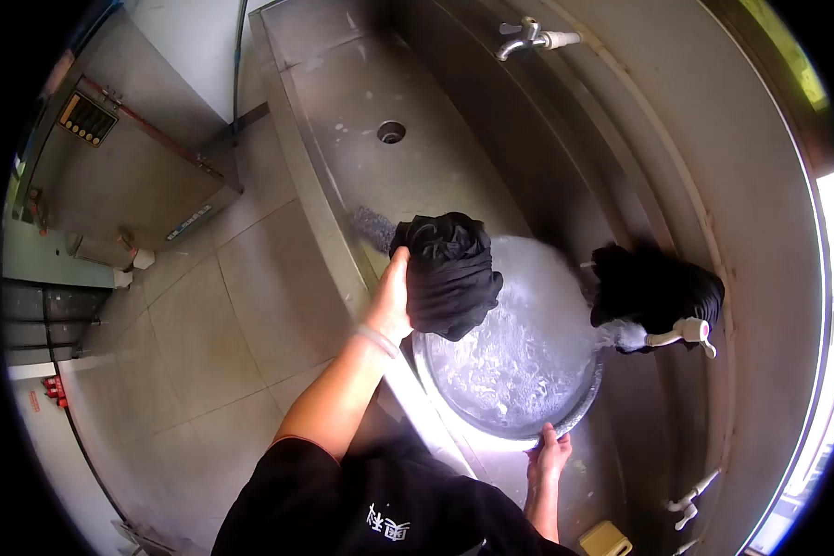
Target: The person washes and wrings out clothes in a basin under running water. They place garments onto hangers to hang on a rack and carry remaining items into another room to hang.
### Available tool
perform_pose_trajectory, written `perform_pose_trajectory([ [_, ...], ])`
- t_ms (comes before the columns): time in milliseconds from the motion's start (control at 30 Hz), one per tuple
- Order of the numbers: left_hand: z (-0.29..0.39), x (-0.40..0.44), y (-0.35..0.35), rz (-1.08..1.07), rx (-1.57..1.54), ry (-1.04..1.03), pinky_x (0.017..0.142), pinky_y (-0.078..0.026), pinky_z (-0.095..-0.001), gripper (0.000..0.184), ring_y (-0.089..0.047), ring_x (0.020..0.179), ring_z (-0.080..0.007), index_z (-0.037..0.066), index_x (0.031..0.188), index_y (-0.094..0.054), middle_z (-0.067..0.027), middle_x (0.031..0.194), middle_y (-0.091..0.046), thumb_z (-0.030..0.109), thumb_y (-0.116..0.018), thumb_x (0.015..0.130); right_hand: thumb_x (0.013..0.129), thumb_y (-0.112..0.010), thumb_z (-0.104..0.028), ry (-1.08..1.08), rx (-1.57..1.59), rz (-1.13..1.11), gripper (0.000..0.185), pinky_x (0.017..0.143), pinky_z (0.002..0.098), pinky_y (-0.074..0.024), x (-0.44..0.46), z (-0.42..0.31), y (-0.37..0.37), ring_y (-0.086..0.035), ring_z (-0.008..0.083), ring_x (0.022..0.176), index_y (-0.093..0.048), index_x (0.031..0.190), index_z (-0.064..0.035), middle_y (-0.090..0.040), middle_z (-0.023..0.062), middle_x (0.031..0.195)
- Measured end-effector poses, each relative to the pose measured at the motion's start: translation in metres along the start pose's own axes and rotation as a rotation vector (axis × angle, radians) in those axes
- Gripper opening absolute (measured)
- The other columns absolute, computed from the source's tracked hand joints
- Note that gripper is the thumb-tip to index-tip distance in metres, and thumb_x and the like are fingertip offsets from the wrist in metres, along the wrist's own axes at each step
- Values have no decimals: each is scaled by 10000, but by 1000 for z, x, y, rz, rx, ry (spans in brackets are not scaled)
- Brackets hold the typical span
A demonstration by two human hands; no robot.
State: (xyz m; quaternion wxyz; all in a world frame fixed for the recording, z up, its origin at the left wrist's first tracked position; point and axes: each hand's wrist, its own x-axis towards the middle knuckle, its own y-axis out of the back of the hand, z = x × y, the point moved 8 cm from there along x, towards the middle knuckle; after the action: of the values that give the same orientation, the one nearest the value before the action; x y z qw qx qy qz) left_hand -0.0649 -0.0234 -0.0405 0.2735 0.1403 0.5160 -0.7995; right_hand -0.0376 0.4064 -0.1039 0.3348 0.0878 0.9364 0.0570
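Note:
My left hand (394,298) is closed around a bunched black cloth (449,278) and holds it over the left side of a round basin (579,422). Soapy-looking water (514,352) with white froth fills much of the basin. At the basin's near rim, my right hand (551,451) grips the edge with its thumb on top. A tap (684,336) on the right wall pours water toward the basin. Behind that tap lies a second black cloth (653,287), heaped against the wall side. Part of the basin is hidden by the held cloth.
The basin stands in a long metal sink (343,102) with a drain (391,132) at its far end. Other taps (528,39) line the wall. A grey fuzzy thing (372,227) lies beside the held cloth. A yellow object (606,539) is at bottom right; a metal cabinet (139,139) stands left.

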Motion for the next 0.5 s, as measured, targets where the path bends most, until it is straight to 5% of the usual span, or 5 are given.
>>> perform_pose_trajectory([
  [67,-3,0,-1,35,-21,23,1093,-399,-484,740,-515,1264,-335,2,1410,-423,-182,1397,-507,595,-260,1000,916,-618,-97,-64,143,-8,122,339,220,-391,-19,-15,-10,-528,104,489,-527,994,-77,-579,10,753],
  [167,5,9,8,-88,-71,54,1085,-412,-470,703,-530,1250,-324,5,1395,-444,-179,1376,-528,568,-284,1007,914,-615,-93,35,170,4,105,346,225,-381,-33,-40,-55,-496,92,479,-529,976,-91,-561,-2,739],
  [300,-14,13,26,77,-83,39,1048,-443,-446,571,-569,1192,-277,12,1352,-485,-148,1335,-563,464,-414,1009,923,-592,-74,128,153,-87,174,382,244,-454,-55,-92,-71,-540,113,528,-530,1085,-68,-590,21,864],
  [500,-13,15,36,91,-156,37,1035,-454,-431,573,-568,1187,-265,11,1349,-482,-148,1328,-564,457,-465,990,951,-616,-144,114,247,-232,133,480,299,-552,-77,-133,-138,-592,168,513,-538,1029,-70,-565,26,798],
])
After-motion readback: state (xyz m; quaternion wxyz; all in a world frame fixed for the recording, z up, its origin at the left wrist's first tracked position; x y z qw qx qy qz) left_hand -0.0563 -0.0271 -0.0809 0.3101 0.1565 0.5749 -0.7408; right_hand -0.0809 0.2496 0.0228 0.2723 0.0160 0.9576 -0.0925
